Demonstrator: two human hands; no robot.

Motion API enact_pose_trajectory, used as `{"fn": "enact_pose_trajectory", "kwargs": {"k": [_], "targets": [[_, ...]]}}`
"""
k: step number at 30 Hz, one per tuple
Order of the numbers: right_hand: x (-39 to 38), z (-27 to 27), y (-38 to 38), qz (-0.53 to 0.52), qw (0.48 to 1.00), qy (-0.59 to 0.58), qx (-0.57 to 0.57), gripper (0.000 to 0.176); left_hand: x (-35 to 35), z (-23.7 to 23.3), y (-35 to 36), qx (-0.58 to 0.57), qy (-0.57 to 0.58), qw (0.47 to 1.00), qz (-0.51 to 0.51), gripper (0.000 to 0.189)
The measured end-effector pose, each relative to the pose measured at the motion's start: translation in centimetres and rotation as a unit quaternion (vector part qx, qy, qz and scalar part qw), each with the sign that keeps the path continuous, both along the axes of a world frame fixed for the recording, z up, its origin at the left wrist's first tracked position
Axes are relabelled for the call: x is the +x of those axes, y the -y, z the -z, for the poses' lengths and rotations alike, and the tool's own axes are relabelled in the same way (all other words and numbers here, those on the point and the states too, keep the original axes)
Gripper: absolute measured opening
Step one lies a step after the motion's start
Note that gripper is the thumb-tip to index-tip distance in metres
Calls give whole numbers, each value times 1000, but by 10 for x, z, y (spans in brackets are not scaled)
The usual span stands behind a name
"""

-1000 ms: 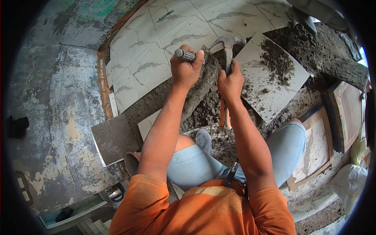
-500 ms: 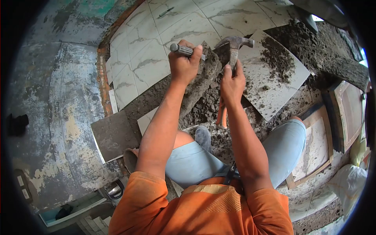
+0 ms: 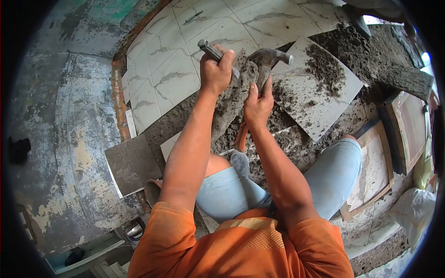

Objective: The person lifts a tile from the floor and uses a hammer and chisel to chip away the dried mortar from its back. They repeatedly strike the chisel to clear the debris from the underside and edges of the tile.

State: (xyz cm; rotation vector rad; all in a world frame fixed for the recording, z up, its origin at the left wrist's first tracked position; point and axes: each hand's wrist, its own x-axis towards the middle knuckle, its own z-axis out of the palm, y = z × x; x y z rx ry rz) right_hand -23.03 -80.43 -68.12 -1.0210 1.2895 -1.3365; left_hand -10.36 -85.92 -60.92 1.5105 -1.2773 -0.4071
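My left hand point(image 3: 215, 74) is wrapped round a ridged metal chisel point(image 3: 211, 50), its struck end up and to the left. The chisel's lower end points at a long, rough chunk of grey mortar or concrete point(image 3: 228, 104). In my right hand point(image 3: 258, 106) is a claw hammer point(image 3: 270, 56), gripped partway along the shaft, its orange handle end point(image 3: 240, 138) hanging below the fist. The hammer head is right of the chisel, apart from it, over the upper end of the chunk.
Marbled tiles point(image 3: 218, 34) cover the floor ahead. A loose tile point(image 3: 320, 109) strewn with crumbled mortar lies right, near a heap of dark mortar point(image 3: 375, 51) and a plank point(image 3: 410, 81). Another person's foot point(image 3: 363, 28) is at top right. A grey tile point(image 3: 132, 162) lies left.
The hammer and my right hand have shifted left and slightly down, closer to the chisel. The chisel now leans more steeply, showing its lower end below my left hand.
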Motion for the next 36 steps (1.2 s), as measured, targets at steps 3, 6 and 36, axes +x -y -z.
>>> {"fn": "enact_pose_trajectory", "kwargs": {"k": [3,6,36], "targets": [[-2,-11,-3,-13,1000,-7,17,58,0,1,2,-7,-9,1000,5,30],[11,35,-21,38,979,-98,-177,59,3,-1,2,10,-4,1000,3,28],[-33,29,-15,-172,983,-30,-58,59,18,-51,-66,-45,5,998,52,52]]}}
